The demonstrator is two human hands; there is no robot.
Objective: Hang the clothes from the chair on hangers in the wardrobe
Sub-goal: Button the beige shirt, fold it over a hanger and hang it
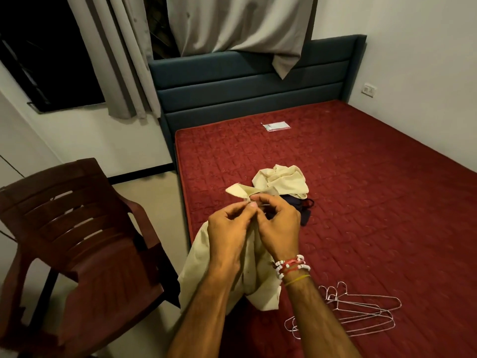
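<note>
Cream garment (194, 276) hangs just right of the brown plastic chair (77, 228), over the near corner of the bed, and both hands hold it up. The chair's left edge and its legs are cut off from view. The left hand (229, 223) has its fingers curled in, pinching a fold near the cloth's top. The right hand (278, 223), with beaded and thread bracelets (291, 267) at the wrist, pinches the same spot from the other side. What the fingertips are working at is hidden behind them, and both forearms cover much of the hanging cloth. Beyond the hands a second cream garment (281, 182) lies crumpled on the red mattress (361, 202), partly over a dark garment (305, 218) whose shape I cannot make out. Further right, near the bed's near edge, lies a loose bunch of wire hangers (361, 317).
</note>
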